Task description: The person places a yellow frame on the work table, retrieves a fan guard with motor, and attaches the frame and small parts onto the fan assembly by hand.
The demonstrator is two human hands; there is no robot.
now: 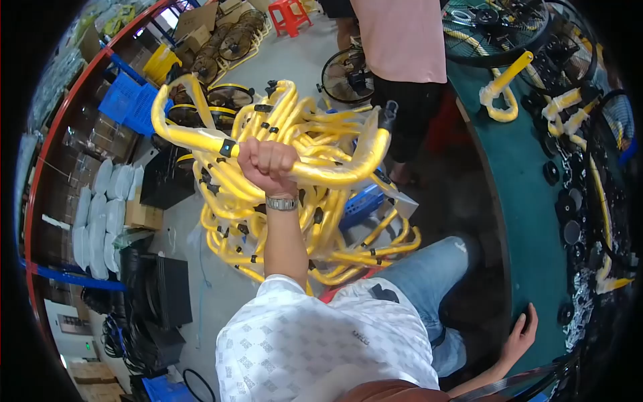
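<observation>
My left hand [269, 162], with a watch on its wrist, is wrapped around a bent yellow tube [328, 173]. The tube curves up at both ends. It carries a black fitting beside my fist, a black piece at its right end and clear plastic wrap. Below and behind it lies a tangled pile of similar yellow tubes [295, 127] with black fittings, many wrapped in plastic. On the right, my right hand [520, 340] lies at the edge of the green-topped table [499, 157], its fingers stretched out and holding nothing.
A person in a pink top [402, 40] stands beyond the pile. Fan parts, black discs [571, 232] and more tubes cover the table's right side. Left are a rack with a red beam [53, 144], blue bins [126, 102] and black boxes [173, 291]. A red stool [289, 17] stands behind.
</observation>
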